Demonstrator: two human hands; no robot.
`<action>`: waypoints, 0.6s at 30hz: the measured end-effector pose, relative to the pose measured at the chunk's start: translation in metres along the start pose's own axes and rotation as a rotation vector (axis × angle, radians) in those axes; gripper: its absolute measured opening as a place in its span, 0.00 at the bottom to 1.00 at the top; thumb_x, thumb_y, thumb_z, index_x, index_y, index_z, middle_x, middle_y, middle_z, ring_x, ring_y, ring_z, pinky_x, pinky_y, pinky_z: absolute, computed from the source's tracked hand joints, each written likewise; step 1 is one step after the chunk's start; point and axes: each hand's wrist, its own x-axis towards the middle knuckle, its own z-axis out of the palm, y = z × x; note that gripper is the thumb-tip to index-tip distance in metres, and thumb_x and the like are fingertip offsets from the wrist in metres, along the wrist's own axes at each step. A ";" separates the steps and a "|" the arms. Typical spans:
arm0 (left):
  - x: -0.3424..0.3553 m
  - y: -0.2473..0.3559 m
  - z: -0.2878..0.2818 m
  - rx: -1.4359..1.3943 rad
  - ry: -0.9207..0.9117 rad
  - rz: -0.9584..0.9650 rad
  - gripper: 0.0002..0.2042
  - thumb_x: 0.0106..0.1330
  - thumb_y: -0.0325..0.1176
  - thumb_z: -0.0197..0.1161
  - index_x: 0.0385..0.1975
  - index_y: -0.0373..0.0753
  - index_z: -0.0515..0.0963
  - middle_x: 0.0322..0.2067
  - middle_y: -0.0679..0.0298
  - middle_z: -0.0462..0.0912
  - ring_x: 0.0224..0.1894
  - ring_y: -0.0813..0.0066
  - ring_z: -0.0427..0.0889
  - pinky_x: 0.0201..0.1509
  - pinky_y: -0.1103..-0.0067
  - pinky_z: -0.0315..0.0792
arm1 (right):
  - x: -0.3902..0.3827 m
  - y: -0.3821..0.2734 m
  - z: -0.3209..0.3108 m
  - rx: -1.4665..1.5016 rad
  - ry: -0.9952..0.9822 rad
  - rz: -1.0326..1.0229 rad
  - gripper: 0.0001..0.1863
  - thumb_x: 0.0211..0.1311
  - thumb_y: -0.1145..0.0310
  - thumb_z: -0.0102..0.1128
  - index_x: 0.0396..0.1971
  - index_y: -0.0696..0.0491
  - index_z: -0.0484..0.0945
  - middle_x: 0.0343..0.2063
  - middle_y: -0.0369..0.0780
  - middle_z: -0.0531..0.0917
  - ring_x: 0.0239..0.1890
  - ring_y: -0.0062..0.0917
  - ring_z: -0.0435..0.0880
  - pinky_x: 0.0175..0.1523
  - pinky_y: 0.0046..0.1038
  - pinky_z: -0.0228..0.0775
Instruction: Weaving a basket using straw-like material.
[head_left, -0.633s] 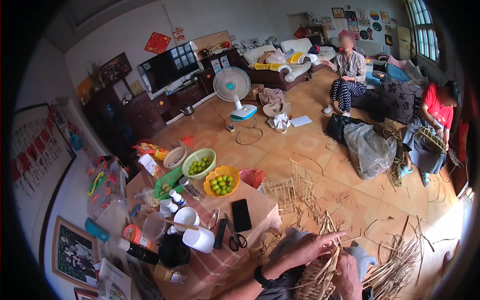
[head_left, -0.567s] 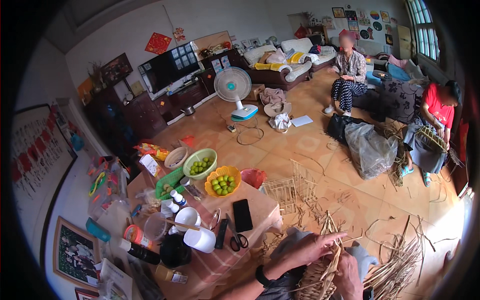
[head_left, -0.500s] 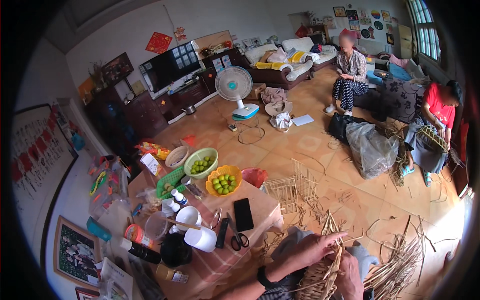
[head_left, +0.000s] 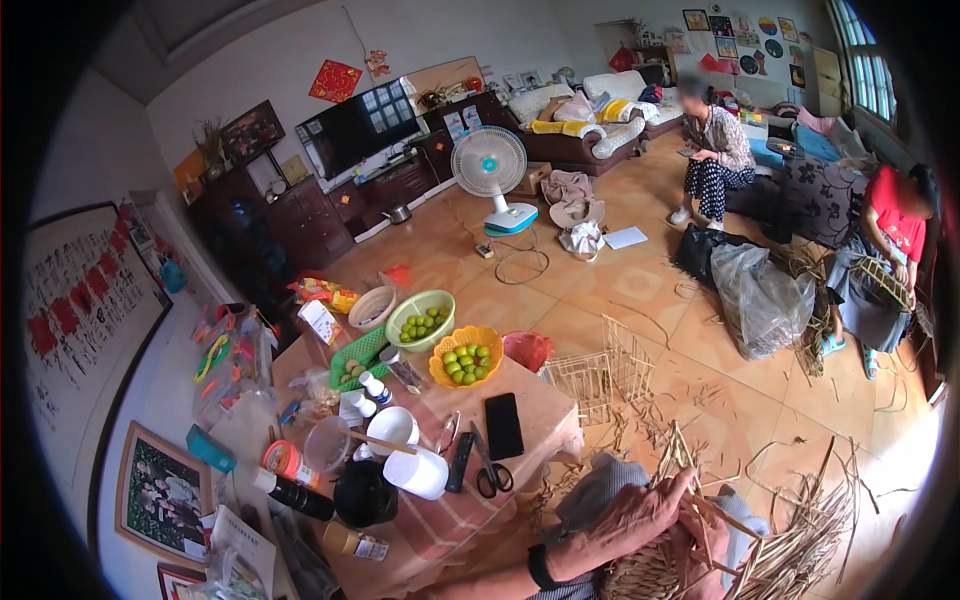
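In the head view, a woven straw basket (head_left: pixel 643 568) sits low in my lap, over grey cloth, with long loose strands rising from its edge. My left hand (head_left: pixel 650 508) is on strands at the top of the weave, fingers closed round them with the index finger raised. My right hand (head_left: pixel 700 548), just below and right of it, is closed on straw strands and partly hidden by them. A heap of long straw strips (head_left: pixel 800 545) lies to the right.
At left, a cloth-covered table (head_left: pixel 545 430) holds fruit bowls, cups, bottles, scissors (head_left: pixel 494 472) and a black phone (head_left: pixel 504 425). Wire racks (head_left: pixel 585 385) stand beyond it. A fan (head_left: pixel 489 165), bags (head_left: pixel 755 305) and two seated people (head_left: pixel 715 150) (head_left: pixel 890 230) are farther off.
The whole view has shifted slightly rightward. My hands have moved a little, and a strand now slants down-right from them. The far person's outstretched hand has dropped to the lap.
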 end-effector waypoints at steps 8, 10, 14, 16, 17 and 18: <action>-0.010 -0.015 -0.001 -0.196 -0.026 -0.053 0.34 0.71 0.35 0.69 0.74 0.45 0.60 0.26 0.63 0.84 0.22 0.71 0.84 0.22 0.75 0.75 | -0.009 -0.035 0.034 0.311 0.272 0.154 0.15 0.74 0.68 0.64 0.54 0.59 0.79 0.42 0.43 0.85 0.48 0.33 0.83 0.58 0.37 0.73; -0.011 -0.011 -0.010 -0.224 -0.045 -0.088 0.33 0.70 0.33 0.70 0.72 0.43 0.62 0.26 0.64 0.82 0.23 0.73 0.84 0.25 0.77 0.75 | -0.010 -0.039 0.033 0.193 0.284 0.125 0.15 0.74 0.68 0.64 0.54 0.58 0.79 0.42 0.43 0.85 0.48 0.32 0.83 0.57 0.36 0.74; -0.024 -0.016 -0.008 -0.537 -0.016 -0.242 0.25 0.68 0.26 0.72 0.61 0.38 0.68 0.28 0.67 0.79 0.27 0.81 0.82 0.30 0.82 0.75 | -0.012 -0.050 0.023 0.039 0.225 0.111 0.15 0.74 0.69 0.65 0.55 0.58 0.78 0.41 0.42 0.85 0.47 0.30 0.83 0.55 0.35 0.75; -0.040 -0.016 0.018 -1.099 0.251 -0.381 0.17 0.68 0.24 0.72 0.50 0.38 0.69 0.34 0.66 0.80 0.26 0.82 0.80 0.28 0.83 0.75 | -0.014 -0.059 0.018 -0.036 0.167 0.117 0.15 0.74 0.69 0.65 0.55 0.58 0.78 0.41 0.42 0.85 0.46 0.29 0.83 0.54 0.35 0.76; -0.047 -0.018 0.016 -1.202 0.306 -0.502 0.16 0.68 0.23 0.72 0.48 0.39 0.70 0.33 0.67 0.80 0.24 0.83 0.79 0.27 0.83 0.73 | -0.013 -0.065 0.015 -0.081 0.124 0.122 0.15 0.74 0.69 0.65 0.55 0.58 0.77 0.40 0.42 0.85 0.46 0.29 0.84 0.54 0.34 0.77; -0.054 -0.017 0.008 -1.308 0.354 -0.631 0.16 0.67 0.22 0.72 0.46 0.40 0.71 0.32 0.68 0.80 0.23 0.84 0.77 0.25 0.83 0.71 | -0.011 -0.072 0.012 -0.126 0.080 0.134 0.16 0.74 0.69 0.65 0.56 0.58 0.77 0.40 0.41 0.85 0.46 0.28 0.84 0.53 0.34 0.77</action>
